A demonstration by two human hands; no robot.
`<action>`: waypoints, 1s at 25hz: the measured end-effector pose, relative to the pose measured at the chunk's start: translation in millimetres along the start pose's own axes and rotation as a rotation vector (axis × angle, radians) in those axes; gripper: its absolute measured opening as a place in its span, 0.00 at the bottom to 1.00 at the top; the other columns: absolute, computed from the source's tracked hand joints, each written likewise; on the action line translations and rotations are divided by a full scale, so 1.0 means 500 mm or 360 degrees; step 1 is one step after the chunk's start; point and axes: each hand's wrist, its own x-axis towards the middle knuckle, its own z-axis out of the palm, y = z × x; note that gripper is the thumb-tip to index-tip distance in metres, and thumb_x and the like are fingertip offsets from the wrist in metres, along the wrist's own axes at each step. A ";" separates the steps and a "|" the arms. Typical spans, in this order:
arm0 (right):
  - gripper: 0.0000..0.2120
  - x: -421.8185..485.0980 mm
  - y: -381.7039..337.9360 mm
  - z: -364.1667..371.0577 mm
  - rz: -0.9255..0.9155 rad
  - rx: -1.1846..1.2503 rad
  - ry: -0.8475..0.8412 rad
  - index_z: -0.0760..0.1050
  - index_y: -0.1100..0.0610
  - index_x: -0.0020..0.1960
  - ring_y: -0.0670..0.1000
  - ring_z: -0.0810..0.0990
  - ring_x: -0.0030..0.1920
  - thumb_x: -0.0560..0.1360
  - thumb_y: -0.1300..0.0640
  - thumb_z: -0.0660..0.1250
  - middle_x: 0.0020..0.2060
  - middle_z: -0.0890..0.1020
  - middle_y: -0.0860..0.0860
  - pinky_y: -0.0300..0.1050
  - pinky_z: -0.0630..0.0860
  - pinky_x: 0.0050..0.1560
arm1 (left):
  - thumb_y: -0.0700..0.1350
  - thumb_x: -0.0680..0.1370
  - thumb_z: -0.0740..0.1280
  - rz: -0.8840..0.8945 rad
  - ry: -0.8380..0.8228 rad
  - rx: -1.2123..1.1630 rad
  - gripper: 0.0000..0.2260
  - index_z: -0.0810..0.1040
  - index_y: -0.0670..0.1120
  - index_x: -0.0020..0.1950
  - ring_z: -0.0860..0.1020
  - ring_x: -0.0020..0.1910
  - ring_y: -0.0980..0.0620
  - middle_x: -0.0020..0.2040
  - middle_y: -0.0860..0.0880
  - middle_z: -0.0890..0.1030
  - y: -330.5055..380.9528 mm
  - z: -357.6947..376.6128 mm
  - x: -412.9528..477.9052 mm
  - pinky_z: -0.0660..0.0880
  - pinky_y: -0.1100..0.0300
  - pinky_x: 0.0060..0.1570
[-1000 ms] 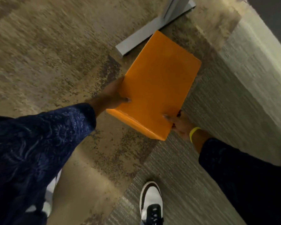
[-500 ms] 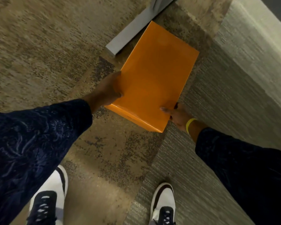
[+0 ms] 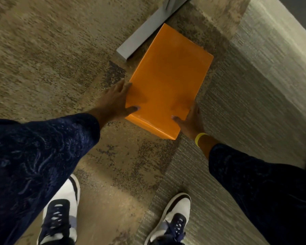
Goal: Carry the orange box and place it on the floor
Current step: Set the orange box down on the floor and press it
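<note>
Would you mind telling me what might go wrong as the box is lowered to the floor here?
1. The box is held only at its near end, left hand and right hand on opposite sides; its far end could dip or slip.
2. A grey metal foot lies right by the far left corner, so the box might land on it and sit tilted.
3. Fingers wrapped under the edges could get pinched against the carpet.

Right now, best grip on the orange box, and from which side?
Take the orange box by its two long edges near the end closest to the person, one hand per side, as the left hand and right hand do now. It looks flat and too wide to span one-handed; thumbs sit on top.
</note>
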 end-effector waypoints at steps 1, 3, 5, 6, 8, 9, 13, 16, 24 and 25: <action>0.52 -0.008 -0.005 0.000 -0.0030 -0.0074 -0.0012 0.43 0.57 0.80 0.60 0.53 0.79 0.71 0.43 0.74 0.81 0.49 0.58 0.61 0.60 0.75 | 0.71 0.74 0.56 0.0053 0.0002 0.0136 0.45 0.44 0.47 0.81 0.52 0.80 0.39 0.82 0.41 0.47 0.000 -0.006 -0.010 0.53 0.39 0.75; 0.51 -0.025 -0.016 0.003 -0.0095 -0.0231 0.0030 0.43 0.56 0.80 0.58 0.47 0.80 0.73 0.42 0.72 0.81 0.46 0.57 0.62 0.54 0.76 | 0.75 0.72 0.49 0.0152 0.0022 0.0347 0.46 0.43 0.47 0.81 0.47 0.80 0.41 0.82 0.42 0.45 0.003 -0.017 -0.022 0.48 0.38 0.76; 0.50 -0.042 -0.029 0.005 -0.0184 -0.0390 0.0065 0.44 0.55 0.81 0.57 0.44 0.80 0.72 0.38 0.70 0.81 0.45 0.57 0.63 0.48 0.77 | 0.78 0.71 0.45 0.0224 0.0081 0.0491 0.48 0.44 0.48 0.81 0.45 0.81 0.42 0.82 0.42 0.44 0.010 -0.027 -0.031 0.46 0.37 0.76; 0.51 -0.051 -0.034 0.009 -0.0212 -0.0455 0.0073 0.44 0.54 0.81 0.57 0.42 0.80 0.71 0.36 0.70 0.81 0.44 0.57 0.63 0.45 0.77 | 0.78 0.70 0.44 0.0253 0.0103 0.0546 0.48 0.44 0.48 0.81 0.44 0.81 0.43 0.82 0.42 0.44 0.012 -0.031 -0.035 0.45 0.36 0.76; 0.53 -0.074 -0.034 0.024 -0.0202 -0.0557 0.0081 0.43 0.53 0.81 0.57 0.39 0.80 0.70 0.32 0.69 0.81 0.41 0.57 0.64 0.39 0.76 | 0.80 0.69 0.42 0.0298 0.0132 0.0626 0.50 0.45 0.48 0.81 0.44 0.81 0.42 0.82 0.42 0.43 0.019 -0.033 -0.043 0.45 0.35 0.76; 0.54 -0.083 -0.032 0.031 -0.0189 -0.0596 0.0077 0.42 0.52 0.81 0.57 0.37 0.80 0.69 0.30 0.67 0.81 0.40 0.56 0.65 0.38 0.76 | 0.80 0.69 0.41 0.0315 0.0155 0.0654 0.50 0.45 0.48 0.81 0.44 0.81 0.42 0.82 0.42 0.43 0.021 -0.031 -0.047 0.45 0.35 0.76; 0.55 -0.098 -0.015 0.058 -0.0141 -0.0706 0.0089 0.41 0.52 0.81 0.58 0.36 0.79 0.68 0.26 0.63 0.80 0.38 0.56 0.66 0.36 0.76 | 0.80 0.69 0.42 0.0366 0.0208 0.0694 0.50 0.45 0.48 0.81 0.44 0.81 0.42 0.82 0.43 0.43 0.026 -0.026 -0.044 0.45 0.35 0.75; 0.55 -0.085 -0.008 0.062 -0.0122 -0.0675 0.0093 0.40 0.51 0.81 0.58 0.36 0.79 0.68 0.25 0.62 0.80 0.39 0.55 0.65 0.36 0.76 | 0.79 0.70 0.42 0.0398 0.0190 0.0717 0.49 0.45 0.48 0.81 0.43 0.81 0.42 0.82 0.43 0.43 0.031 -0.011 -0.030 0.44 0.34 0.75; 0.57 0.017 0.021 0.047 -0.0010 -0.0361 0.0235 0.39 0.51 0.80 0.59 0.39 0.80 0.66 0.24 0.62 0.81 0.41 0.57 0.64 0.38 0.76 | 0.80 0.68 0.43 0.0262 0.0174 0.0607 0.50 0.44 0.49 0.81 0.41 0.80 0.40 0.82 0.45 0.42 0.029 0.019 0.071 0.44 0.32 0.75; 0.57 0.032 0.024 0.047 0.0016 -0.0330 0.0258 0.38 0.51 0.80 0.59 0.40 0.80 0.66 0.25 0.63 0.81 0.41 0.58 0.64 0.39 0.76 | 0.81 0.68 0.43 0.0241 0.0162 0.0597 0.51 0.44 0.49 0.81 0.42 0.80 0.40 0.82 0.45 0.42 0.028 0.024 0.084 0.45 0.32 0.74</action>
